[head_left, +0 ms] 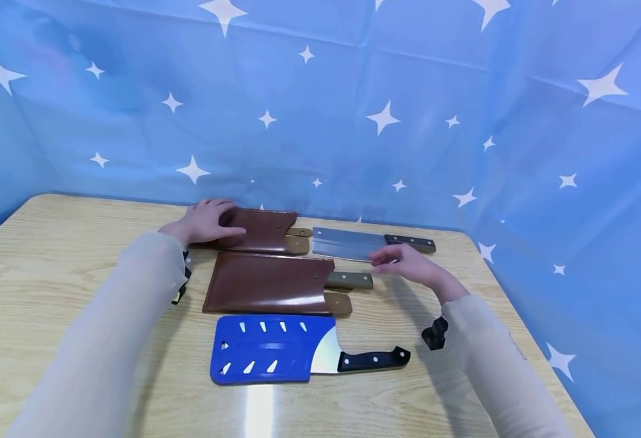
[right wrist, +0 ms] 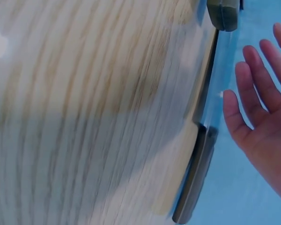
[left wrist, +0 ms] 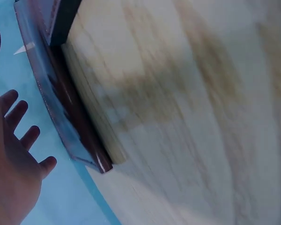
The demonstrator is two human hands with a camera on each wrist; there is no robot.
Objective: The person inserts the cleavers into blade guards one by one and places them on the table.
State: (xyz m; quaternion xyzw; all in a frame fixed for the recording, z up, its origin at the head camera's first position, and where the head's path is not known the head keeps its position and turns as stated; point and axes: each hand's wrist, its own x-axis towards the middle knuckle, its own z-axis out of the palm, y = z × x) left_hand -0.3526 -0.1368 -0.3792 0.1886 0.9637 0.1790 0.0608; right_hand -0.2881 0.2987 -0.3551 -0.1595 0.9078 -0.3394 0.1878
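My left hand (head_left: 204,222) is over the left end of a dark brown leather sheath (head_left: 257,228) at the back of the table. Its fingers are spread in the left wrist view; whether they touch the sheath I cannot tell. To the right of that sheath lies a bare cleaver (head_left: 348,243) with a dark handle (head_left: 416,243). Near the cleaver's blade hovers my right hand (head_left: 406,263), fingers relaxed and holding nothing. The right wrist view shows the right hand's fingers (right wrist: 253,84) apart from the dark handle (right wrist: 194,178).
In the middle lies a second brown sheath (head_left: 268,283) around a knife with an olive handle (head_left: 349,280). In front of it, a cleaver with a black handle (head_left: 374,360) sits in a blue plastic cover (head_left: 268,353). A blue star-patterned cloth (head_left: 320,121) hangs behind the wooden table (head_left: 107,225).
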